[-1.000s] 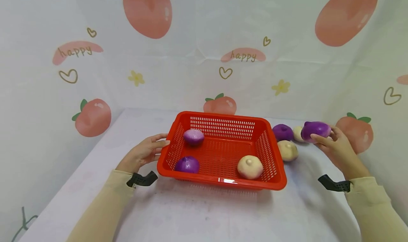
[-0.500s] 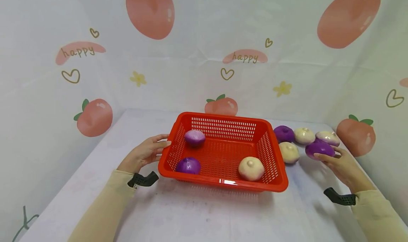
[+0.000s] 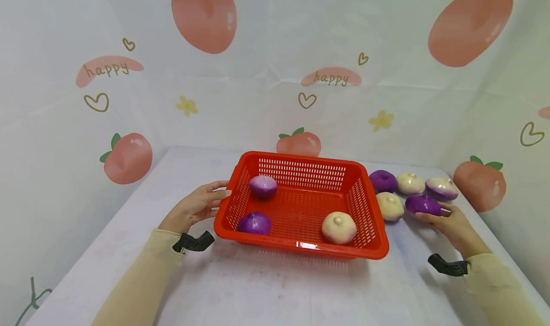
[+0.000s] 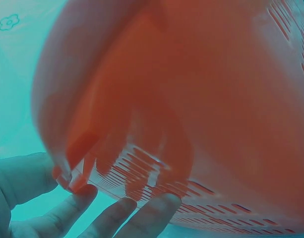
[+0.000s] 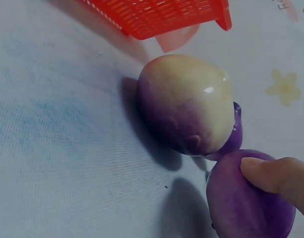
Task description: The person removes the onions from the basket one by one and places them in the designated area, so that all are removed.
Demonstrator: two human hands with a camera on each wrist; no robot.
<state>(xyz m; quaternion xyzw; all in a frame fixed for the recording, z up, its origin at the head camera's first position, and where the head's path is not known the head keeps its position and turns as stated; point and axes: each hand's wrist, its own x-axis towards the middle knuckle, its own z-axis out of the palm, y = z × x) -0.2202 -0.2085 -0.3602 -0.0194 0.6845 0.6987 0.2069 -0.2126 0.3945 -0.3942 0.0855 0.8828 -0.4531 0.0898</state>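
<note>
Head view: 3 vegetables sit inside the red basket; outside, 4 loose vegetables remain, plus the purple vegetable — pinched in the grip of the right hand. The left hand holds the rim; bench stretches in front.

Left wrist: fingers meet the wall.

Right wrist: open gap toward the basket — neighbours close by.

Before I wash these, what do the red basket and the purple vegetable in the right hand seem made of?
Red basket: likely glossy molded plastic, from its evenly slotted walls and the glint on its rim. Purple vegetable: perhaps plastic or coated foam, since its skin looks smooth and slightly shiny, but it could be real.
</note>
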